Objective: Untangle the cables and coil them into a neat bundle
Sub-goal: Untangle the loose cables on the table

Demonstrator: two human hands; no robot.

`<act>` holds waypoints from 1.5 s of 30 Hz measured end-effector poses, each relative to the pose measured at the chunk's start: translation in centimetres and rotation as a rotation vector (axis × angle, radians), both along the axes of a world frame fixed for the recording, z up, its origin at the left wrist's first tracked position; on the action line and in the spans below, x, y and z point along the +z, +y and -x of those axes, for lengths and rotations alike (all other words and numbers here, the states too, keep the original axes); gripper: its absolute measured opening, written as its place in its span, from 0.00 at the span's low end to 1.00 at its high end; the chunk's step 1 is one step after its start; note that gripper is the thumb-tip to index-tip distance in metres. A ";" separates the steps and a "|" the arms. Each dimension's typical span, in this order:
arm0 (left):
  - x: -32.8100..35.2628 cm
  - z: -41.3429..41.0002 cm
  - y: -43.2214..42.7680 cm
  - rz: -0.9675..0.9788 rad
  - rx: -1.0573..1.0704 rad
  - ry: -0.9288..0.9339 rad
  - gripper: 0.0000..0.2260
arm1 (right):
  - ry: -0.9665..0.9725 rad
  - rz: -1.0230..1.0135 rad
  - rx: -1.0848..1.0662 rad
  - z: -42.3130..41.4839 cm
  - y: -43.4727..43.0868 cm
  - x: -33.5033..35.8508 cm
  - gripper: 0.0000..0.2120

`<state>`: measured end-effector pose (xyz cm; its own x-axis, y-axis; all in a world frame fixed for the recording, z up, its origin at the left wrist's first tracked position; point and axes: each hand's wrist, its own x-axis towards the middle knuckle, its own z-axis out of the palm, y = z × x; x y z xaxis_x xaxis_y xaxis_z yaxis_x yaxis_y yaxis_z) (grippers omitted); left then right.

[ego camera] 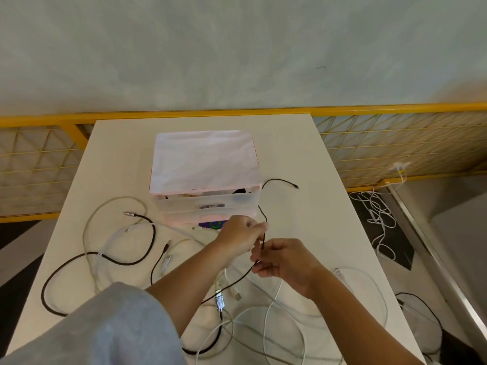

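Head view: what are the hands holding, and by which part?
Both hands pinch the thin black cable partway along its length: the left hand higher, the right hand just below, short of its far plug.

White table (303, 159), drawer box (208, 204) (paper-topped), yellow fence (395, 143)

What Lies Where

Far middle of the table (303, 159): drawer box (208, 204), sheet (204, 159) on top. Just before it, thin cable (279, 180) pinched between left hand (241, 237) and right hand (283, 262) — far end lying right of the box. Left of the hands, thick cable (43, 292); under the forearms, loose cables (264, 325). Behind the table, railing (184, 111); on the floor right, cable heap (376, 214).
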<state>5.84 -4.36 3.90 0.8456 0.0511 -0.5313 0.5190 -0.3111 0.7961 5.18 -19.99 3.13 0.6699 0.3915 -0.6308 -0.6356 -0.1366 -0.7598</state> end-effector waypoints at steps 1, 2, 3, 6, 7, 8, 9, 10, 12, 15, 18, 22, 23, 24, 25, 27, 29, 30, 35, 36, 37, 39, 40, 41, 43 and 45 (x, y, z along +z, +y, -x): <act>0.1 0.1 -0.1 0.020 0.023 0.008 0.11 | -0.011 0.014 0.050 0.3 0.0 0.0 0.06; 0.2 0.2 -0.2 0.036 0.030 0.015 0.08 | -0.019 0.029 0.094 0.5 -0.1 0.0 0.06; 0.3 0.4 -0.1 0.044 0.018 0.020 0.05 | -0.025 0.041 0.131 0.7 -0.2 0.0 0.07; 0.8 1.5 0.5 0.030 -0.033 0.025 0.05 | -0.002 0.033 0.141 0.5 -0.9 0.1 0.08; 0.8 1.9 0.8 0.026 -0.037 0.021 0.04 | 0.018 0.016 0.098 0.3 -1.1 0.0 0.12; 0.9 2.3 1.2 0.025 -0.042 0.019 0.04 | 0.047 -0.004 0.037 -0.1 -1.3 -0.2 0.15; 0.8 2.8 1.5 0.029 -0.053 0.017 0.04 | 0.082 -0.024 -0.034 -0.4 -1.3 -0.3 0.18; 0.9 3.3 1.9 0.036 -0.068 0.015 0.04 | 0.116 -0.042 -0.105 -0.7 -1.3 -0.5 0.17; 0.8 4.4 2.5 0.052 -0.106 0.011 0.03 | 0.185 -0.060 -0.226 -1.3 -0.7 -0.7 0.13; 0.7 6.2 3.2 0.082 -0.175 0.010 0.03 | 0.251 -0.057 -0.329 -1.9 0.6 -1.0 0.08; 0.9 7.8 4.0 0.104 -0.275 0.032 0.06 | 0.295 -0.053 -0.393 -2.3 2.1 -1.1 0.08; 0.8 9.7 4.5 0.097 -0.400 0.075 0.08 | 0.368 -0.094 -0.489 -2.3 3.7 -1.0 0.03; 0.7 10.1 4.6 0.098 -0.411 0.082 0.08 | 0.368 -0.077 -0.494 -2.2 3.9 -1.2 0.03; 0.8 10.5 4.6 0.100 -0.414 0.088 0.09 | 0.352 -0.041 -0.494 -2.1 4.1 -1.5 0.04; 0.7 10.8 4.7 0.099 -0.409 0.095 0.09 | 0.322 0.001 -0.490 -1.9 4.2 -1.8 0.07; 0.6 11.1 5.2 0.089 -0.390 0.104 0.12 | 0.262 0.078 -0.467 -1.3 4.6 -2.3 0.12; 0.2 10.9 5.9 0.030 -0.335 0.065 0.11 | 0.213 0.142 -0.421 -0.3 4.9 -2.5 0.15; 0.0 10.7 6.3 -0.026 -0.263 0.016 0.09 | 0.185 0.178 -0.397 0.1 5.0 -2.6 0.16; -2.4 8.4 11.5 -0.615 0.186 -0.175 0.11 | 0.032 0.324 -0.322 0.9 5.3 -3.2 0.17; -3.1 8.1 12.7 -0.676 0.195 -0.118 0.16 | -0.001 0.349 -0.311 0.8 5.3 -3.3 0.17; -3.9 7.8 13.7 -0.702 0.180 -0.043 0.19 | -0.034 0.373 -0.301 0.7 5.3 -3.4 0.17; -5.0 7.8 14.8 -0.688 0.134 0.062 0.21 | -0.095 0.427 -0.267 0.4 5.2 -3.5 0.17; -5.3 7.9 14.9 -0.675 0.122 0.086 0.20 | -0.126 0.464 -0.247 0.3 5.1 -3.7 0.17; -5.8 7.9 14.9 -0.668 0.123 0.094 0.18 | -0.153 0.502 -0.227 0.2 5.0 -3.9 0.16; -6.2 8.0 14.8 -0.663 0.164 0.098 0.13 | -0.187 0.571 -0.200 0.0 4.8 -4.2 0.15; -6.4 8.0 14.7 -0.657 0.206 0.103 0.11 | -0.212 0.614 -0.182 -0.1 4.9 -4.1 0.17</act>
<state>-2.18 10.29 -2.51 0.7313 0.5433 -0.4123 0.6818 -0.5991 0.4198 5.27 -15.11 -0.95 0.8249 -0.1274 -0.5508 -0.5355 -0.4880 -0.6892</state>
